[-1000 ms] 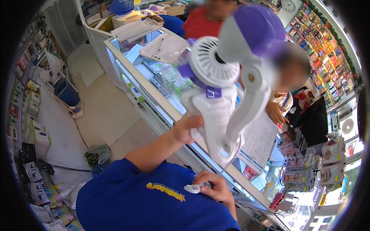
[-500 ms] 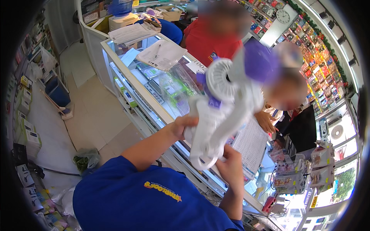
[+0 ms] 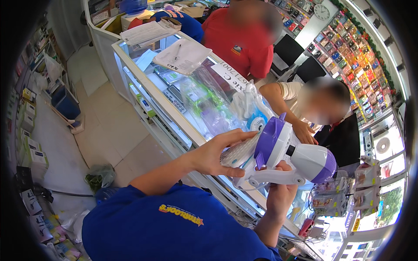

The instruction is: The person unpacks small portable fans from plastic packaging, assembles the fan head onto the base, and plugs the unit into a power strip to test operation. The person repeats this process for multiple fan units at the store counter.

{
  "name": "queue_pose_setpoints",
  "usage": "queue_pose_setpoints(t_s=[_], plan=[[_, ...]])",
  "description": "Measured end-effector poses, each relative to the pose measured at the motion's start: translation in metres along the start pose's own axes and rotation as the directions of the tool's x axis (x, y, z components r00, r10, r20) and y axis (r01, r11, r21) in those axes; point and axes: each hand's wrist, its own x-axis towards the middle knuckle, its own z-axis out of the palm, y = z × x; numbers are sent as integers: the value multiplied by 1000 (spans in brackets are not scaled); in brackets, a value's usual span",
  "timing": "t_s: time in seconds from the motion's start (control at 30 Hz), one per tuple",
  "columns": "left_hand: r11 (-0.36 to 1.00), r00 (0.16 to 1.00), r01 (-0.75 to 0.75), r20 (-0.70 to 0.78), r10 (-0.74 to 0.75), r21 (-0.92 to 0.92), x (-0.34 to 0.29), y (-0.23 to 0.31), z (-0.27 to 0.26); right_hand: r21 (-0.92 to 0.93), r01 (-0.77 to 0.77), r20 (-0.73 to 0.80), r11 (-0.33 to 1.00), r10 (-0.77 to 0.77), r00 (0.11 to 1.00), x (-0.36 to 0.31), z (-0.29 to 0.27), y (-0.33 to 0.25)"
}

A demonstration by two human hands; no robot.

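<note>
A white and purple portable fan (image 3: 310, 160) is held tilted on its side above the glass counter. My left hand (image 3: 213, 154) is wrapped round the fan's round front, with the thumb below and fingers above. My right hand (image 3: 281, 193) grips the fan's white arm from underneath; part of its fingers are hidden behind it. Just beyond, a second fan, white with light blue (image 3: 257, 121), lies on the counter in clear plastic. A crumpled clear bag with green items (image 3: 202, 93) lies to its left.
The glass display counter (image 3: 130, 69) runs across in front of me. Papers with a pen (image 3: 183, 56) and a calculator (image 3: 174, 101) are on or in it. Across it are a person in red (image 3: 237, 41) and one leaning in with a hand (image 3: 305, 132) near the fan. A blue bin (image 3: 65, 103) stands left.
The fan has come lower and turned from upright onto its side, its head now toward the right. My left hand has shifted onto its round front. The person in red has straightened slightly.
</note>
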Motion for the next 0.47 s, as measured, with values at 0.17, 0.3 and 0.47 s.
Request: queue_pose_setpoints(t_s=[0.17,0.3,0.47], plan=[[967,980,-99,192,54,234,10,10,-15,164,-134,274,977,85,958,1,-27,-9],[947,935,-145,354,36,287,12,30,-20,64,-488,544,870,380,748,5,-45,-32],[850,871,-153,474,-125,505,6,57,-20,-108,-594,544,797,548,636,-5,-37,-30]])
